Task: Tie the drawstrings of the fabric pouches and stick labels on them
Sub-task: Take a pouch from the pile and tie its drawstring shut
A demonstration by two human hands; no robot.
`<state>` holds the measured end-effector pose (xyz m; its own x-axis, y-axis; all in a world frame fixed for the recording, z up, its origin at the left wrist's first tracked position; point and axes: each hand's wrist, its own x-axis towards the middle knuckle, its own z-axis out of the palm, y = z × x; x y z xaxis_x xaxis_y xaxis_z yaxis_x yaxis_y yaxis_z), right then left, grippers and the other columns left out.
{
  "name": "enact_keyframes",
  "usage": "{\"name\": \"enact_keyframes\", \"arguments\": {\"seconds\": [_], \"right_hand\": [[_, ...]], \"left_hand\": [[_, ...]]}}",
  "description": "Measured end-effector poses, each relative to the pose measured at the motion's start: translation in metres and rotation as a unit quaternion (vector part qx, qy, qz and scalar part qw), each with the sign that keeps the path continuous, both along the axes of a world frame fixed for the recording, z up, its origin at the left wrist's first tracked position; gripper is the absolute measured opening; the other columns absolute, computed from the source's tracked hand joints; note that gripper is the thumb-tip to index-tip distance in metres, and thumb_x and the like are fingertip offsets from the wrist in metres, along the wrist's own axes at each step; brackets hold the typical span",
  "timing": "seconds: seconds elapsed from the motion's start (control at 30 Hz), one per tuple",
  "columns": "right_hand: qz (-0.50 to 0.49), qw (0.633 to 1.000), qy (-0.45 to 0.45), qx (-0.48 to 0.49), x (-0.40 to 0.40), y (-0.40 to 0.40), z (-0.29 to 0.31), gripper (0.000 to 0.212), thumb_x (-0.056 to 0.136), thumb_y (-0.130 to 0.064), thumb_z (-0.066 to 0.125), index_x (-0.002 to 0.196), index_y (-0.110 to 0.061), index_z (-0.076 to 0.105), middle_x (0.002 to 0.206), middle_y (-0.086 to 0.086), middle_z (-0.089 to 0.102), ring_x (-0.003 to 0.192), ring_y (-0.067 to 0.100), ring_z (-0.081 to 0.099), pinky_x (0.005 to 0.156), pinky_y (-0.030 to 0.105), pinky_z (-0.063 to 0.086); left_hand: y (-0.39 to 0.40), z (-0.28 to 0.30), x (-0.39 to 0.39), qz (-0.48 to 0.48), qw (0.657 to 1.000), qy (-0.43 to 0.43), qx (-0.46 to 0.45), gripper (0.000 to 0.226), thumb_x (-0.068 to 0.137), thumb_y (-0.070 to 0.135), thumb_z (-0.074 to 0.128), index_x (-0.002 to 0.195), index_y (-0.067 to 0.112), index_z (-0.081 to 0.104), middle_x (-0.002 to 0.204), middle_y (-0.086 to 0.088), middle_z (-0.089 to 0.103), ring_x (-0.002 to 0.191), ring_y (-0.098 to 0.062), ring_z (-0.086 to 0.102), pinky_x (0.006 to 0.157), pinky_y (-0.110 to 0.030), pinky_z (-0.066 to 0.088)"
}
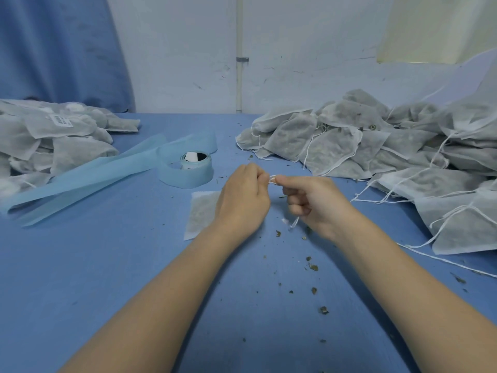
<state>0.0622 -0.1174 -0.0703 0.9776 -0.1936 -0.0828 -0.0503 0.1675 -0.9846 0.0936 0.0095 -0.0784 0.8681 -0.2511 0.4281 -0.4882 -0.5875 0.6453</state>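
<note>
I was mid-knot on one pouch [200,215], which lay flat on the blue table [107,278] just under and beside my left hand [243,200]. Both hands met above it: left hand curled, thumb and forefinger pinching the white drawstring [272,179] where it looped between my fingertips; right hand [313,203] pinching the same string from the other side, remaining fingers curled in, a blurred tail of string hanging below it. So the step in hand was tying, label not yet on. Untied pile [376,146] sat to my right, strings trailing; labelled pile [53,138] to my left. Label roll [195,160] stood just beyond my hands, its blue backing strip [88,179] trailing left. Next, I judged, the loop needed pulling tight, then a label peeled from the roll and pressed on the pouch. Dried bits [313,267] littered the table.
</note>
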Motion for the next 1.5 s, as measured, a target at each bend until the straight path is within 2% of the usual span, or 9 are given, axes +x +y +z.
{"name": "enact_keyframes", "arguments": {"seconds": [0.2,0.37,0.5,0.73,0.87,0.97,1.23,1.37,1.5], "right_hand": [[0.094,0.976,0.036,0.191,-0.001,0.001,0.001,0.005,0.075,-0.011,0.060,0.079,-0.007,0.062,0.054,-0.007,0.028,0.038,0.002,0.018,0.036,0.013,0.012],[0.079,0.974,0.043,0.209,-0.001,-0.001,0.003,0.010,0.075,-0.012,0.061,0.070,-0.007,0.068,0.054,-0.007,0.028,0.038,0.003,0.017,0.034,0.013,0.012],[0.062,0.975,0.042,0.209,-0.002,-0.004,0.004,0.016,0.089,-0.010,0.053,0.076,-0.007,0.061,0.053,-0.006,0.031,0.038,0.003,0.020,0.033,0.013,0.015],[-0.028,0.993,-0.059,-0.101,-0.007,-0.003,0.003,0.011,0.083,-0.015,0.071,0.088,-0.006,0.075,0.047,-0.014,0.046,0.041,0.003,0.033,0.042,0.015,0.033],[-0.035,0.983,-0.122,-0.130,-0.006,-0.003,-0.002,0.009,0.083,-0.025,0.072,0.085,-0.017,0.076,0.071,-0.009,0.069,0.063,0.003,0.058,0.074,0.023,0.054],[-0.022,0.978,-0.144,-0.151,-0.002,0.005,-0.007,0.010,0.092,-0.024,0.061,0.089,-0.018,0.068,0.085,-0.010,0.073,0.087,0.003,0.065,0.090,0.027,0.048],[-0.088,0.977,-0.093,-0.172,0.005,0.016,-0.010,0.017,0.092,-0.026,0.060,0.075,-0.022,0.058,0.048,-0.015,0.049,0.049,0.004,0.048,0.072,0.038,0.044],[-0.096,0.957,-0.103,-0.253,0.003,0.014,-0.001,0.012,0.084,-0.033,0.070,0.072,-0.032,0.067,0.043,-0.020,0.046,0.058,0.007,0.048,0.083,0.042,0.051],[-0.129,0.960,-0.118,-0.220,0.002,0.012,0.002,0.013,0.078,-0.028,0.076,0.067,-0.032,0.071,0.041,-0.016,0.038,0.054,0.012,0.042,0.070,0.044,0.053]], "left_hand": [[-0.006,-0.001,-0.007,-0.038,0.982,0.106,-0.153,0.015,0.098,0.016,0.046,0.084,0.018,0.053,0.094,0.001,0.060,0.084,-0.013,0.049,0.070,-0.021,0.034],[-0.003,0.000,-0.014,-0.017,0.985,-0.085,-0.148,0.022,0.087,0.002,0.056,0.106,0.012,0.063,0.101,0.000,0.063,0.099,-0.018,0.055,0.088,-0.018,0.037],[-0.002,-0.002,-0.014,0.015,0.967,-0.233,-0.097,0.012,0.080,0.008,0.067,0.089,0.006,0.074,0.093,-0.006,0.068,0.092,-0.030,0.059,0.082,-0.016,0.037],[0.002,-0.004,-0.004,0.062,0.931,-0.359,-0.006,0.008,0.078,0.001,0.071,0.071,0.001,0.070,0.083,-0.010,0.067,0.083,-0.038,0.057,0.066,-0.034,0.047],[-0.003,-0.002,-0.008,0.066,0.973,-0.221,-0.023,0.007,0.087,0.012,0.064,0.088,0.010,0.071,0.107,-0.007,0.056,0.111,-0.035,0.041,0.089,-0.030,0.026],[-0.004,0.000,-0.007,0.059,0.992,-0.080,-0.079,0.008,0.091,0.029,0.060,0.091,0.028,0.068,0.108,0.008,0.040,0.117,-0.015,0.028,0.084,-0.017,0.012],[-0.004,0.010,0.000,0.036,0.982,0.141,-0.120,0.025,0.094,0.031,0.052,0.070,0.036,0.051,0.107,0.009,0.041,0.118,-0.014,0.028,0.076,-0.021,0.012],[0.003,0.015,0.011,0.092,0.971,0.139,-0.172,0.015,0.095,0.024,0.049,0.083,0.028,0.056,0.122,-0.005,0.047,0.121,-0.022,0.029,0.104,-0.035,0.027],[0.002,0.015,0.008,0.079,0.972,0.135,-0.178,0.018,0.094,0.023,0.051,0.078,0.029,0.054,0.124,-0.008,0.049,0.122,-0.026,0.035,0.105,-0.039,0.031]]}}
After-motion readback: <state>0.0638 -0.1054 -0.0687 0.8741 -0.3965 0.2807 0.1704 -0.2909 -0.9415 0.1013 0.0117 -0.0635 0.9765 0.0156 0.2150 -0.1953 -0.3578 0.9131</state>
